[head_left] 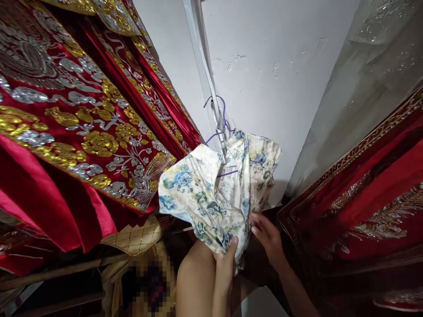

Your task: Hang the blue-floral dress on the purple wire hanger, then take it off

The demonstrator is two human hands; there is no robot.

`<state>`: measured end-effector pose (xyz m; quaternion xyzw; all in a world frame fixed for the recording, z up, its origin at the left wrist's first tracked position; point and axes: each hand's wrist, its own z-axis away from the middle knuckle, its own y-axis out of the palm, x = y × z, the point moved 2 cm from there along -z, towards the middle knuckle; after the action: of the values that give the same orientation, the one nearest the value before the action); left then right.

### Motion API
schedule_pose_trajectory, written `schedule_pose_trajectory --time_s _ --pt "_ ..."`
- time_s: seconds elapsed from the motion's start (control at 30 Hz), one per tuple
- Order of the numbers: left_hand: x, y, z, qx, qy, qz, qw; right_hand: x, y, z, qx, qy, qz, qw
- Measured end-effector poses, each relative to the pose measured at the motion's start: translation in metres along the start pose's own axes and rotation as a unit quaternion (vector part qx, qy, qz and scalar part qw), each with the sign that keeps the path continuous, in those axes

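Observation:
A short-sleeved white shirt (194, 189) with blue, green and yellow flowers hangs on a thin purple wire hanger (224, 112). Its front is parted at the neck, where the hanger's bar shows inside. My left hand (227, 259) grips the lower front of the shirt, thumb on top and the other fingers hidden behind the cloth. Higher up and to the right, my right hand (268, 237) pinches the edge of the front opening between thumb and fingers. The shirt's lower part is bunched between my hands.
A white strip or pole (201, 48) runs down the pale wall (274, 88) behind the hanger. Red costumes with gold and silver sequins (99, 141) hang at the left. More red embroidered cloth (373, 211) hangs at the right. My bare knee (196, 273) is below the shirt.

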<state>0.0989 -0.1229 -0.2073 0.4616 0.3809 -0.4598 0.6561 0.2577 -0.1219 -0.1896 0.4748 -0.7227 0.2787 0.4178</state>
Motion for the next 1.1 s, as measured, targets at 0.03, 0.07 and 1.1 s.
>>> schedule_pose_trajectory --time_s 0.03,0.07,1.1 --pt "0.002 0.001 0.005 -0.010 -0.001 -0.008 1.000 -0.016 -0.001 0.021 -0.040 0.071 -0.020 0.997" --pt "0.002 0.002 0.009 -0.013 -0.001 -0.012 1.000 -0.027 -0.001 0.036 -0.057 0.127 -0.032 0.990" --pt "-0.021 0.012 0.036 0.054 -0.063 0.013 0.996 0.023 0.020 0.012 -0.089 0.209 -0.077 0.971"
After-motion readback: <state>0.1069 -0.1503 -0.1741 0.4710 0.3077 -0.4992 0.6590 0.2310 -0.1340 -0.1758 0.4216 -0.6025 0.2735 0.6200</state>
